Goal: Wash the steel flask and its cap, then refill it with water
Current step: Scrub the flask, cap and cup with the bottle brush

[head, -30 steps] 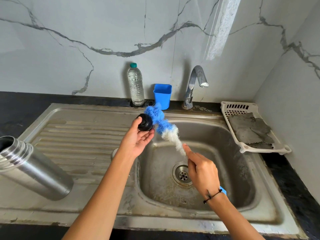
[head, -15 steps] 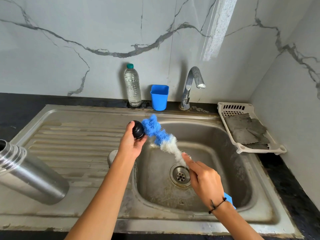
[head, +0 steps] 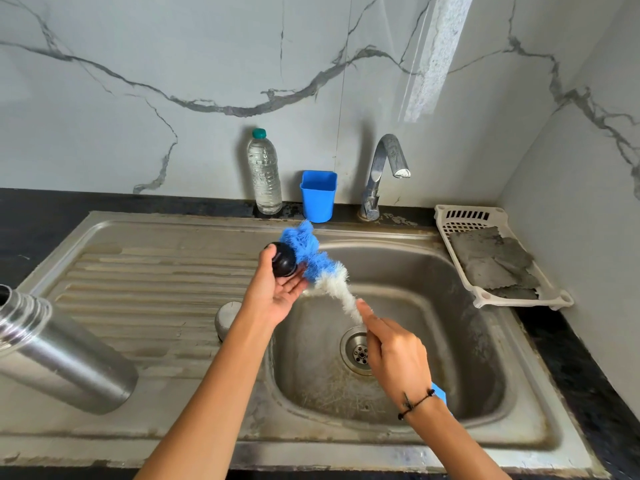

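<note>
Above the steel sink (head: 519, 410), the left hand (head: 277, 292) holds a round black flask cap (head: 284, 260). The right hand (head: 394, 355) grips a blue-and-white bristle brush (head: 318, 268), its bristles apparently touching the cap.

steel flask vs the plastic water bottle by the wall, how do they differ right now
The steel flask lies on its side on the sink's drainboard; the plastic water bottle stands upright on the counter against the wall. The steel flask is opaque bare metal with its mouth uncapped; the plastic water bottle is clear, ribbed and closed with a green cap. The steel flask looks wider. Neither is being held.
</note>
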Motion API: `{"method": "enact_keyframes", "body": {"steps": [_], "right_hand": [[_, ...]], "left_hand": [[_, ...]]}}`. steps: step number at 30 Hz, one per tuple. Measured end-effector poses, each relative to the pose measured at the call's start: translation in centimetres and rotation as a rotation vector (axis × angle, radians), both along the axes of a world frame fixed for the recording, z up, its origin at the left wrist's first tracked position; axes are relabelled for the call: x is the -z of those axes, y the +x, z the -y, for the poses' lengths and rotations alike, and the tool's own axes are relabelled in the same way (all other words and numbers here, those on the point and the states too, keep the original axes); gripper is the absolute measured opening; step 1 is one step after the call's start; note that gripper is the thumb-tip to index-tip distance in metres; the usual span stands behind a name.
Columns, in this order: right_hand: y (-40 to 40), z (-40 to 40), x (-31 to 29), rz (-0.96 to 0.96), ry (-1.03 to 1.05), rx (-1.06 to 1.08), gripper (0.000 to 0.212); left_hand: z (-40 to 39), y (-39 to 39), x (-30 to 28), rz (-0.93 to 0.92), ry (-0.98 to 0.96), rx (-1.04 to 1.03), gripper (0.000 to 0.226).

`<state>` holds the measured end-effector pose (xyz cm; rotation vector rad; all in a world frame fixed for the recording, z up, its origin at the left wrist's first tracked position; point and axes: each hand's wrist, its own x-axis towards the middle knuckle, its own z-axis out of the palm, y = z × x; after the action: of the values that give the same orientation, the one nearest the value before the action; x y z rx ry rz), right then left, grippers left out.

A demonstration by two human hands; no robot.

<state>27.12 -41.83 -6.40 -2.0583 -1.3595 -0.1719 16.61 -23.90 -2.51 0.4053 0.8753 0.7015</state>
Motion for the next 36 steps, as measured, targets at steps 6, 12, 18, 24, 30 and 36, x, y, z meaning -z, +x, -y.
{"method": "enact_keyframes", "body": {"steps": [6, 12, 18, 24, 30, 36], "right_hand": [[-0.3, 1.2, -0.6, 0.069, -0.012, -0.081, 0.047], [0.3, 0.8, 0.0, 0.027, -0.003, -0.032, 0.051], [0.9, 1.1, 0.0, 0.012, -0.012, -0.019, 0.05], [1.2, 0.7, -0.4, 0.005, 0.015, -0.014, 0.047], [0.1, 1.6, 0.0, 0.006, -0.019, -0.045, 0.05], [0.4, 0.3, 0.0, -0.024, -0.011, 0.012, 0.054]], "left_hand": [[-0.9, -0.7, 0.0, 0.108, -0.093, -0.149, 0.042], [1.0, 0.4, 0.5, 0.049, -0.068, -0.015, 0.051], [-0.2, -0.7, 0.5, -0.029, 0.018, 0.031, 0.05], [0.6, -0.8, -0.2, 0.04, 0.061, 0.116, 0.045], [-0.7, -1.0, 0.6, 0.068, -0.06, -0.157, 0.049], [1.7, 0.5, -0.1, 0.036, 0.005, -0.031, 0.034]]}}
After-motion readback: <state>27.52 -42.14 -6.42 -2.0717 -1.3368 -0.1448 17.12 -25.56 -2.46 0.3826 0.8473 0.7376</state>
